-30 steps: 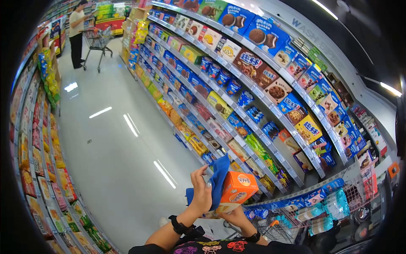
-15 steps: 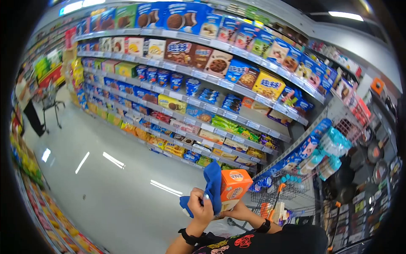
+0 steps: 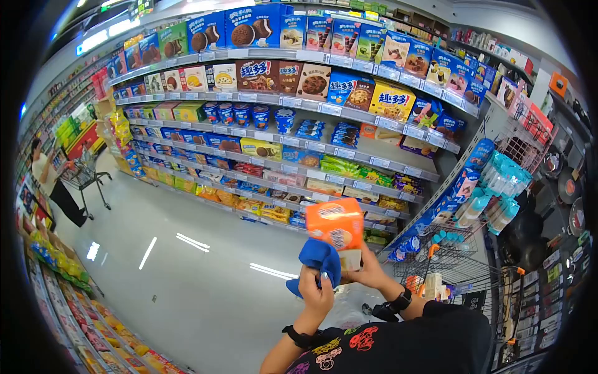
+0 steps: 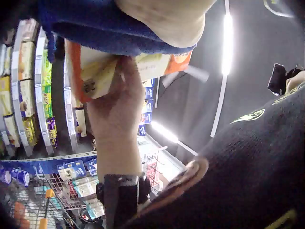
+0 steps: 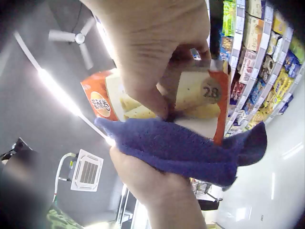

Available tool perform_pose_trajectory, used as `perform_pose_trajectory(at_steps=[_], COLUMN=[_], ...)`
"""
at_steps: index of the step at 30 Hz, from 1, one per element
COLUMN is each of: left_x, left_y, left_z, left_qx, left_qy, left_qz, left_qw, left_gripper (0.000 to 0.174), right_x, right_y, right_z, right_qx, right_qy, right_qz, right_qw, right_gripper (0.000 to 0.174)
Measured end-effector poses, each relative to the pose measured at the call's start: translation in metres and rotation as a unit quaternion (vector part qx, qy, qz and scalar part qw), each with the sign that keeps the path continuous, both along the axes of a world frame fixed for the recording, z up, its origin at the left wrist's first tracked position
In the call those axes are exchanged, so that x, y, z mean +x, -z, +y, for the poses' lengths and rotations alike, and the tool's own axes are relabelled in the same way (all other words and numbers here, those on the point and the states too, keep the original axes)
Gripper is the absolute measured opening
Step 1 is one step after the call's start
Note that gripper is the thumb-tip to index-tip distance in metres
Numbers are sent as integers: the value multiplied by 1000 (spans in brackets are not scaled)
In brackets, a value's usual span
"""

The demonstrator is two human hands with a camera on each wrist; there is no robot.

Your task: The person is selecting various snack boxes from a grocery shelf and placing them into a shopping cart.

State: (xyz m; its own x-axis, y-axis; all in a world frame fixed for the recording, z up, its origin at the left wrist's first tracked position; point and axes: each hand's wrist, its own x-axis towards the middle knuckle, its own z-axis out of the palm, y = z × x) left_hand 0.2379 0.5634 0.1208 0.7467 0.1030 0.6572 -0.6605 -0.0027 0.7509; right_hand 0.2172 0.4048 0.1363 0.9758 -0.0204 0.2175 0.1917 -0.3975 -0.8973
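Observation:
My left hand point(image 3: 316, 290) grips a bunched blue cloth point(image 3: 321, 257) at the lower left of an orange biscuit box point(image 3: 336, 221). Steadying that box from the right and below is my right hand point(image 3: 371, 272). In the right wrist view, the thumb and fingers of the right hand point(image 5: 152, 47) pinch the box's printed side, marked 28, and the cloth point(image 5: 167, 148) lies along its edge. The left wrist view shows the cloth point(image 4: 105, 28) over the box point(image 4: 157, 67), covering part of it.
Shelves point(image 3: 268, 93) full of biscuit packets stand ahead. On the right is a shopping cart point(image 3: 455, 274) with goods inside, near a side rack point(image 3: 436, 218). A person point(image 3: 53, 181) with another cart point(image 3: 90, 181) is far down the aisle at left.
The box has turned and risen in view. The cloth and left hand have shifted from along its left side to its lower left corner. The head view has swung rightward.

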Motion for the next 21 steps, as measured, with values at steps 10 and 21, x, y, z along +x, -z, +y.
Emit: perform_pose_trajectory(at_steps=[10, 21], left_x=[11, 10], left_y=[-16, -3], left_z=[18, -8], left_qx=[-97, -102], left_qy=[-64, -56], left_qz=[103, 66], left_qw=[988, 991], left_gripper=[14, 42], right_x=[-13, -40], right_y=[-5, -17], right_z=[21, 16], right_qx=[-124, -188], right_qy=[-16, 71], right_qz=[-54, -223], right_qw=[991, 954], right_gripper=[61, 61])
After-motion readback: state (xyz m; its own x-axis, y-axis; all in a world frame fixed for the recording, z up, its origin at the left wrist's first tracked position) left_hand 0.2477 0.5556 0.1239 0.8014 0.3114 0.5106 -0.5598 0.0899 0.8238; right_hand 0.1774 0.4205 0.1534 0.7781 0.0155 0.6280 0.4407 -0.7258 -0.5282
